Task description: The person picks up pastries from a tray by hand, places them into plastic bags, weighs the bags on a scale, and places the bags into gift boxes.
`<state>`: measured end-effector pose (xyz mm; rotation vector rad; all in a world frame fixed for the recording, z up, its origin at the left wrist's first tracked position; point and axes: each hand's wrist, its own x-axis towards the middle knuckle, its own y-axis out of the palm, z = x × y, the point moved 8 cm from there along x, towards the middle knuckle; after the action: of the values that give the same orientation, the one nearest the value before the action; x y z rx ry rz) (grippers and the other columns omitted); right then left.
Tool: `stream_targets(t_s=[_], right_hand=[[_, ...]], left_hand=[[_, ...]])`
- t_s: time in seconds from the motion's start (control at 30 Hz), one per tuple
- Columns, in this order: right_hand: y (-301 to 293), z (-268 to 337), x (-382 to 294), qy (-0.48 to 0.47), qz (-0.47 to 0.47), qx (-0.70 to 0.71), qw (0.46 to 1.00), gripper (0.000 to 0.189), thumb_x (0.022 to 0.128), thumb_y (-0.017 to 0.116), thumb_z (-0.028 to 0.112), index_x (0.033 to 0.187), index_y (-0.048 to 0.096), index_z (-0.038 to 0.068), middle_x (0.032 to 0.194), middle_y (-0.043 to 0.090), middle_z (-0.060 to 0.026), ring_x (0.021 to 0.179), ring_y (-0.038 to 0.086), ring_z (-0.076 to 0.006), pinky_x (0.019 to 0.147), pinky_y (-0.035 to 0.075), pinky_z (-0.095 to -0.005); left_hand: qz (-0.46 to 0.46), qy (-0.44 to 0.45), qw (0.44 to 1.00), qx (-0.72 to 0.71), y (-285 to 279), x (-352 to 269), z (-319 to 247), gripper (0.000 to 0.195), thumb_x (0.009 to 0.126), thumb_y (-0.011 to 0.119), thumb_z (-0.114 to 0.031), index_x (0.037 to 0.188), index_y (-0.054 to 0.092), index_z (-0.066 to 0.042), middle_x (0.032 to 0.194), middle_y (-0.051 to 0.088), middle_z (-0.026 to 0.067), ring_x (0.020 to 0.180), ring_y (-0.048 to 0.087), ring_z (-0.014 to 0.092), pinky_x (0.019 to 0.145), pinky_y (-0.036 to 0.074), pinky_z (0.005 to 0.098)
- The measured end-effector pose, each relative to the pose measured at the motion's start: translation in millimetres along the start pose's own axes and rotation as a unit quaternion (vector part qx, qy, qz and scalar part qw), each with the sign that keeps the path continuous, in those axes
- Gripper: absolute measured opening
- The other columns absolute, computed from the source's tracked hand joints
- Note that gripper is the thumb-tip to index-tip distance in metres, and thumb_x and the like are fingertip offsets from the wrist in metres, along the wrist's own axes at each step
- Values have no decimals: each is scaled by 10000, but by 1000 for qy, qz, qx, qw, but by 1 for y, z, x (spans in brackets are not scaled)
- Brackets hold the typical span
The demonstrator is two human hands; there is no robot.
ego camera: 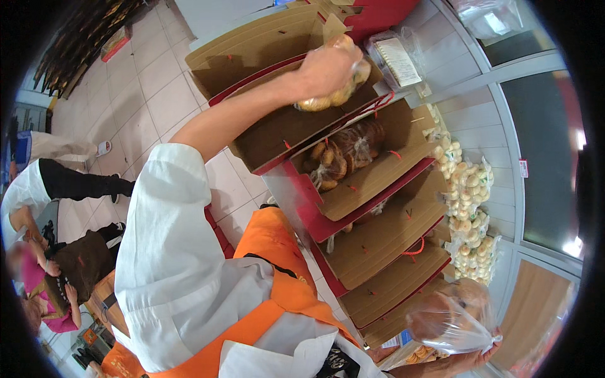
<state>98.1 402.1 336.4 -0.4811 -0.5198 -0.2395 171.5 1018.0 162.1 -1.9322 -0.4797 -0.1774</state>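
My left hand [328,68] grips a clear plastic bag of small golden buns [326,100] over an open cardboard box [283,125] with a red outside. At the lower right, my right hand [491,348] holds the gathered neck of a clear bag of large brown bread [461,307]. This bag hangs beside the near end of the row of boxes. Another open box [373,182] holds bagged brown breads [345,156]. Further open boxes [387,245] stand close together in the row, with bagged bread partly visible in one. Red cord handles [416,248] show on some boxes.
Several bags of pale round buns [468,203] lie along the white panelled wall. A spiral notebook [398,61] lies on a clear plastic package beyond the boxes. Two people are at the left, near a dark brown box [80,264]. Pale floor tiles [160,101] extend behind.
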Motion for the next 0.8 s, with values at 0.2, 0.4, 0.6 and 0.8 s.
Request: stream_targets(t_s=[0.2, 0.4, 0.6, 0.8], right_hand=[[69, 24, -10, 40, 66, 4, 997, 269, 802, 563, 91, 1058, 499, 37, 1001, 506, -51, 872, 513, -154, 777, 446, -288], [152, 72, -12, -56, 183, -16, 981, 224, 784, 567, 111, 988, 526, 25, 948, 500, -35, 902, 456, -121, 822, 372, -258], [238, 108, 13, -62, 203, -33, 977, 272, 770, 593, 175, 986, 531, 22, 982, 510, -48, 919, 473, -136, 835, 374, -273], [343, 166, 37, -211, 249, 50, 944, 265, 773, 596, 120, 985, 530, -25, 1003, 529, -92, 926, 496, -156, 829, 382, -258]], left_hand=[[154, -48, 986, 27, 120, 4, 44, 174, 782, 478, -121, 911, 532, -19, 807, 602, 209, 768, 599, 359, 652, 490, 441], [158, -269, 930, -193, 244, -29, 121, 243, 822, 422, -185, 943, 586, -52, 1020, 565, 208, 949, 540, 356, 814, 412, 444], [108, -9, 985, -137, 157, 5, 65, 182, 819, 453, -110, 908, 542, 21, 822, 589, 218, 803, 569, 384, 712, 455, 427], [-143, -48, 964, -217, -61, -56, 56, 176, 863, 488, -117, 996, 567, -35, 902, 613, 124, 805, 599, 226, 711, 465, 290]])
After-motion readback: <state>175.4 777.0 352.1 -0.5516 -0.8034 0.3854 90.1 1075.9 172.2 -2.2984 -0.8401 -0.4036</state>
